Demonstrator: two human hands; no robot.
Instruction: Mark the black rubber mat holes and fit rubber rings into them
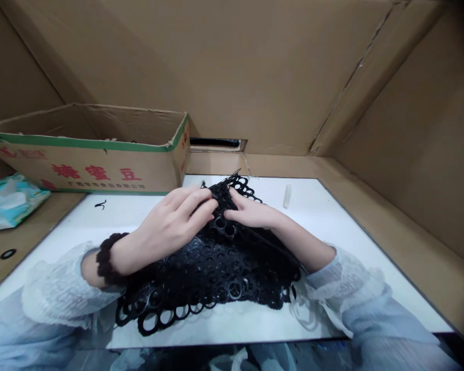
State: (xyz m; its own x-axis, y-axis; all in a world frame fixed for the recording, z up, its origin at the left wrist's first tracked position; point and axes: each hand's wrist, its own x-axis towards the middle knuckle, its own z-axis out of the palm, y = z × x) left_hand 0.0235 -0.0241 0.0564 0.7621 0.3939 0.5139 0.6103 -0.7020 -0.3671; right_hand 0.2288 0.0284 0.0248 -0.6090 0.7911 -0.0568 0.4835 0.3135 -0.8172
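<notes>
A black sheet full of round holes (pixel 216 273) lies bunched over the white board, its ring-edged border hanging toward the near side. My left hand (pixel 174 221), with a dark fuzzy band at the wrist, grips the gathered upper part of the sheet between bent fingers. On the other side of that bunch, my right hand (pixel 251 208) holds the sheet with its thumb and fingers partly hidden in the folds. The two hands are close together but do not touch.
An open cardboard box (pixel 100 167) stands at the back left, beside a tissue pack (pixel 13 201). A black ring (pixel 8 254) lies at the left. A black scrap (pixel 100 205) and a small clear piece (pixel 287 196) rest on the white board (pixel 332 221). Cardboard walls surround the work area.
</notes>
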